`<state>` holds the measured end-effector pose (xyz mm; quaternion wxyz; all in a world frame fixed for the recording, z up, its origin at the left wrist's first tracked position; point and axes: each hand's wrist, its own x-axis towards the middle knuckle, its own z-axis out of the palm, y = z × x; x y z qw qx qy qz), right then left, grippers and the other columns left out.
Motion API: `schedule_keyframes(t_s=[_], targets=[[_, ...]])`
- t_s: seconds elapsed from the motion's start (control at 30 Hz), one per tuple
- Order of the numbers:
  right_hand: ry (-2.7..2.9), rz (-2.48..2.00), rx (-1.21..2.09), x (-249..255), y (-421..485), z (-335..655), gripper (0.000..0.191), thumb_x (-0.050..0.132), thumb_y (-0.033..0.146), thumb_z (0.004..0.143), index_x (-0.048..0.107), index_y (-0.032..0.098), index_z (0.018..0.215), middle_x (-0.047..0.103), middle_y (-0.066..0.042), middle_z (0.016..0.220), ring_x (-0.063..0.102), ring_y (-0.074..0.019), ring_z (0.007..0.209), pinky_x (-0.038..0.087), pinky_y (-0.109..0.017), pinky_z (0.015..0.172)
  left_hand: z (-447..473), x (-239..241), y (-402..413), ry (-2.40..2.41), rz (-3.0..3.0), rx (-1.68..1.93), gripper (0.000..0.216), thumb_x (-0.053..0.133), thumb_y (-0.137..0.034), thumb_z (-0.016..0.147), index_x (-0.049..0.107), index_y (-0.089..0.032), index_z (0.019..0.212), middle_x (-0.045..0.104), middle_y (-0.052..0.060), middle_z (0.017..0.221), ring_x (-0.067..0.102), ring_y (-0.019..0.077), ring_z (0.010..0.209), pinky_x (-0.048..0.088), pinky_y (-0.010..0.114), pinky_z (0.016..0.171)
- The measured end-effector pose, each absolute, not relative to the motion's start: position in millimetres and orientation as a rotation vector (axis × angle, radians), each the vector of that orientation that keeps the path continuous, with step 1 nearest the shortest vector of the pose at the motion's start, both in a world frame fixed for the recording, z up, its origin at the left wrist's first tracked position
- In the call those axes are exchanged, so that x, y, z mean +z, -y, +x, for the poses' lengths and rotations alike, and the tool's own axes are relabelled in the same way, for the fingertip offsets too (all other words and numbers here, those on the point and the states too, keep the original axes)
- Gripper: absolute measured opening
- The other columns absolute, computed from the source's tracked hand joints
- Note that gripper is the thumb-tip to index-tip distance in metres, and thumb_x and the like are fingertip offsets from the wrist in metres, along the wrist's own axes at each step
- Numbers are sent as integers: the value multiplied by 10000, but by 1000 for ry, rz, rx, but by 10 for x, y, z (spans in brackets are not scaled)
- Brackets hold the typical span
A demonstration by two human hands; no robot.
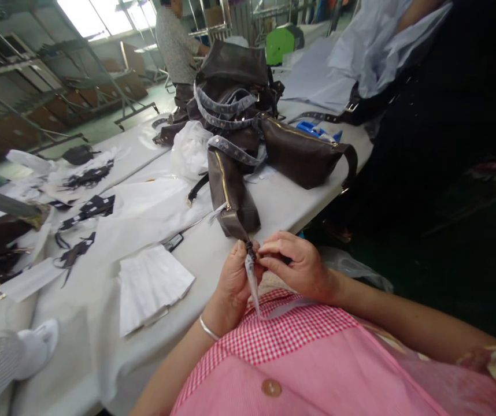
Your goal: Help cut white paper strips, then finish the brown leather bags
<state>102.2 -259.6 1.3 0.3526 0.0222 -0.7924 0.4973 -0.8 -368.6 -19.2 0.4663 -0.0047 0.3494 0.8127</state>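
Note:
My left hand [234, 277] and my right hand [293, 263] meet just off the near edge of the white table [196, 254], both pinched on a small dark zipper pull [250, 251] at the end of a brown leather bag [233, 199]. A thin clear plastic strip [253, 286] hangs down from the pull between my fingers. The bag lies on the table with its gold zipper facing up. A silver bangle sits on my left wrist.
A pile of brown bags [239, 92] with studded straps lies behind. White paper sheets [150, 286], dark strap pieces [87, 208] and a clear plastic bag [189, 147] cover the table. A person in grey [176, 40] stands far back; another person in black [425, 86] stands at right.

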Motion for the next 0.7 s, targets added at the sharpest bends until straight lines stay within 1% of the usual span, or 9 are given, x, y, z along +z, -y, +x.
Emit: schedule_keyframes(t_s=[0.17, 0.33, 0.47, 0.6, 0.7], targets=[[2040, 99, 1142, 29, 2648, 1052, 183, 631, 116, 853, 677, 205, 1006, 677, -66, 914, 647, -160, 850, 558, -286, 755, 3, -177, 3663, -687, -67, 2014, 225, 787, -257, 749, 590, -153, 716, 564, -58, 628, 513, 26, 510, 460, 115, 490], [2077, 73, 1030, 59, 2680, 1072, 180, 609, 120, 864, 673, 211, 1005, 677, -69, 921, 648, -172, 865, 565, -308, 793, 32, -181, 3643, -680, -126, 2025, 242, 811, -270, 726, 607, -143, 696, 595, -46, 619, 581, 44, 571, 500, 123, 561], [2093, 50, 1008, 69, 2702, 1078, 201, 592, 115, 872, 676, 215, 1026, 688, -75, 951, 658, -180, 888, 567, -316, 821, 43, -173, 3643, -739, -138, 2026, 249, 806, -299, 734, 615, -142, 703, 618, -41, 629, 588, 46, 568, 497, 129, 560], [2126, 32, 973, 62, 2718, 1086, 218, 582, 112, 875, 663, 210, 1053, 695, -86, 979, 658, -189, 901, 562, -329, 834, 33, -222, 3654, -797, -93, 2057, 315, 860, -327, 648, 612, -145, 718, 629, -42, 645, 590, 56, 580, 495, 150, 580], [2152, 16, 941, 51, 2720, 1079, 183, 562, 112, 878, 656, 201, 1007, 686, -85, 932, 650, -187, 868, 555, -323, 805, 17, -285, 3676, -880, -4, 2114, 357, 870, -360, 620, 607, -160, 754, 638, -47, 688, 591, 63, 612, 498, 171, 625]])
